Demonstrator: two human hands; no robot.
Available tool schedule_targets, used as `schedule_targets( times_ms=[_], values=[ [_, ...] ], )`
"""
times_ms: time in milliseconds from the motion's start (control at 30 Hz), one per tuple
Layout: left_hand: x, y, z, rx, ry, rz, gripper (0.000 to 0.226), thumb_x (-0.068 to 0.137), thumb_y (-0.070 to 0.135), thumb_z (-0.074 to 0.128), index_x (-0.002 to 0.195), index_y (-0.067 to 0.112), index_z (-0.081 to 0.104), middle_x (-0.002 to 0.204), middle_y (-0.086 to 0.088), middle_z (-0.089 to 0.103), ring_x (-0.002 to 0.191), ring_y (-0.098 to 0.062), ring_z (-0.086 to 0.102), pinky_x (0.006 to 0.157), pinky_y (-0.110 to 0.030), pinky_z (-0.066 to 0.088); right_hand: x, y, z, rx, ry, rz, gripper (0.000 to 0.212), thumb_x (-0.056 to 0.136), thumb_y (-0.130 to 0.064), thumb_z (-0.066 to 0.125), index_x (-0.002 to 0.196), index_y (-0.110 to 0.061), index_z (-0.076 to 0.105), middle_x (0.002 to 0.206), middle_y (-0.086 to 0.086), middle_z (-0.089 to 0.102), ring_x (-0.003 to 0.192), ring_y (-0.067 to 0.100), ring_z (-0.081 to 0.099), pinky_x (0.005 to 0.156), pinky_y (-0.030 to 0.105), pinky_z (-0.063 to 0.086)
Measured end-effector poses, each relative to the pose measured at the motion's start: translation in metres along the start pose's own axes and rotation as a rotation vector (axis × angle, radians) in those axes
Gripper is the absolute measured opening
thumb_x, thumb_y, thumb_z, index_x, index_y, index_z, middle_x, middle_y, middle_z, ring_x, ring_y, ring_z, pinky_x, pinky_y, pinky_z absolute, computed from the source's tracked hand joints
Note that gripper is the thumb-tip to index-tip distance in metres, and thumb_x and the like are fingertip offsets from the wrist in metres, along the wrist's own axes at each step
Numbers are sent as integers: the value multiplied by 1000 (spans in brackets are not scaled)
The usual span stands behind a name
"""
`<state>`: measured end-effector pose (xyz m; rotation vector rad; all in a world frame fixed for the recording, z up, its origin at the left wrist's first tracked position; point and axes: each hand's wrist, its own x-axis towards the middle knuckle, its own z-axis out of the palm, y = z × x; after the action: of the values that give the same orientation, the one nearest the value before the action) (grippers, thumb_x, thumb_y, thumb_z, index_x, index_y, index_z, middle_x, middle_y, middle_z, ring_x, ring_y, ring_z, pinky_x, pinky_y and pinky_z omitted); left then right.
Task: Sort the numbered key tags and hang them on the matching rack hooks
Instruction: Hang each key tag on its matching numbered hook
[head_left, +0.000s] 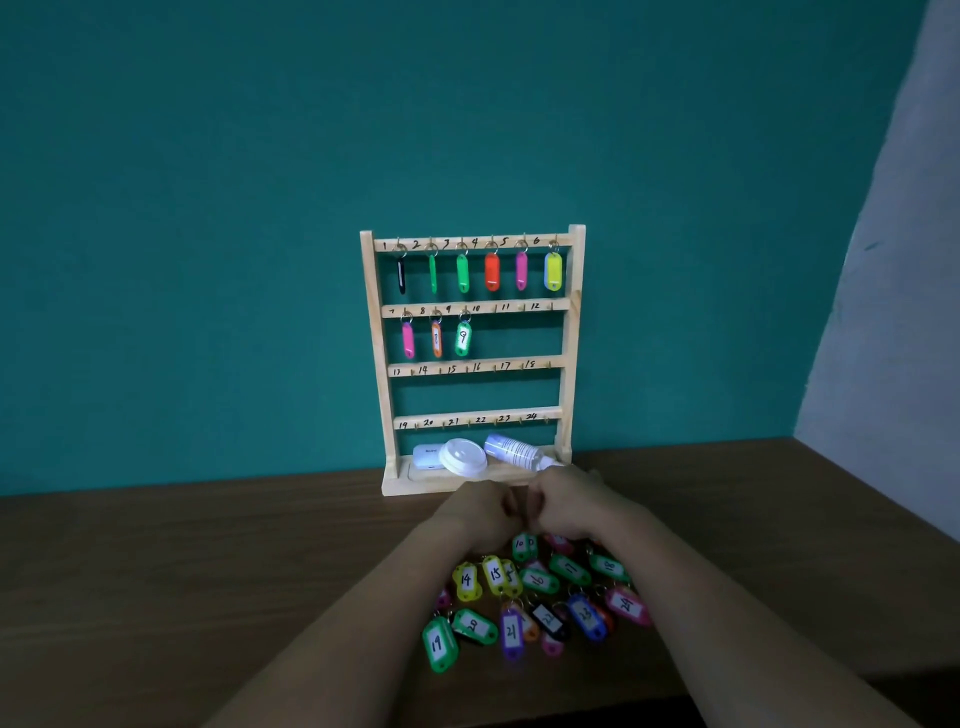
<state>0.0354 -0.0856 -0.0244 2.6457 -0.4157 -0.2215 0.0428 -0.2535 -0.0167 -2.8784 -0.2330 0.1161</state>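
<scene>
A pale wooden rack with four numbered rails (472, 306) is seen standing upright on a dark brown wooden table (208, 571), set against a teal wall (208, 208). Handwritten numbers from 1 to 24 are marked along the rails.

Six plastic key tags are hung on hooks 1 to 6 of the top rail. A black tag (401, 275) is at hook 1, followed by two green tags, a red-orange tag (492, 271), a pink one and a yellow tag (553, 271). On the second rail, a pink tag (408, 340), an orange tag (436, 339) and a green tag marked 9 (463, 339) are hung on hooks 7, 8 and 9.

In the rack's base tray, a small white case (427, 456), a round white lid (462, 457) and a clear plastic bottle (514, 451) lying on its side are placed close together.

Nearer the viewer, a loose pile of coloured key tags (540, 597) is spread on the table. Among them, a green tag marked 19 (439, 644), a yellow tag marked 14 (466, 579) and a pink tag marked 24 (626, 605) can be read.

The left hand (483, 506) and the right hand (566, 504) are held together just in front of the rack's base, over the far edge of the pile. Their fingers are curled inward towards each other. Whether anything is gripped between them cannot be told, since the fingertips are hidden behind the backs of the hands.
</scene>
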Motion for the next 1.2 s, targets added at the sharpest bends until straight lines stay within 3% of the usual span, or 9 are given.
schedule_targets(
  times_ms=[200,333,400,500,633,733,833,1033,1200],
  values=[
    [3,5,4,76,30,11,17,94,28,62,104,25,76,111,-4,76,99,-24,66,79,-28,43,8,0,10,-39,6,24,13,94,-20,64,101,-27,74,140,6,59,133,37,46,117,52,25],
    [4,1,5,7,73,-50,12,88,23,67,88,19,78,95,-2,78,90,-21,69,81,-32,56,8,-2,12,-22,4,26,17,96,-23,62,104,-29,76,147,9,51,131,38,44,115,50,29],
    [5,-1,3,-20,102,-52,16,86,19,66,89,18,82,91,-1,78,89,-22,70,85,-36,59,6,-3,12,-20,19,10,16,96,-24,63,102,-28,77,141,7,57,128,36,47,112,48,31],
    [5,-2,-4,-71,159,-40,14,88,18,70,83,25,82,90,7,78,89,-16,70,78,-25,53,2,-5,4,33,74,-19,20,94,-19,66,91,-33,79,121,-4,70,121,28,56,107,46,31],
    [1,-3,-22,-134,306,-52,13,90,18,72,93,31,72,85,8,74,83,-14,68,68,-22,47,-2,-4,-11,202,165,-52,22,92,-29,74,74,-42,76,104,-14,74,107,19,65,106,47,47],
    [-6,-5,-37,-196,411,-51,12,91,19,74,95,29,68,76,10,71,71,-8,63,56,-17,41,-2,-7,-24,349,248,-98,16,95,-26,73,82,-33,78,90,-11,76,88,10,70,86,37,58],
    [-12,-8,-46,-245,476,-6,13,88,18,81,87,28,73,79,14,73,75,-1,65,60,-8,41,-1,-19,-42,501,371,-141,14,98,-22,71,85,-23,77,84,-11,74,81,6,69,71,28,53],
    [-16,-4,-53,-341,550,48,24,90,10,75,77,30,75,64,26,68,66,12,61,58,-6,40,23,-50,-95,831,509,-125,14,99,-23,72,85,-23,75,71,-1,77,61,12,66,73,41,61],
    [-14,7,-70,-442,593,88,14,90,12,78,83,23,79,68,18,72,64,10,63,58,-5,41,35,-68,-142,942,592,-112,15,102,-17,69,89,-20,76,69,1,75,55,11,64,63,34,58]
  ],
)
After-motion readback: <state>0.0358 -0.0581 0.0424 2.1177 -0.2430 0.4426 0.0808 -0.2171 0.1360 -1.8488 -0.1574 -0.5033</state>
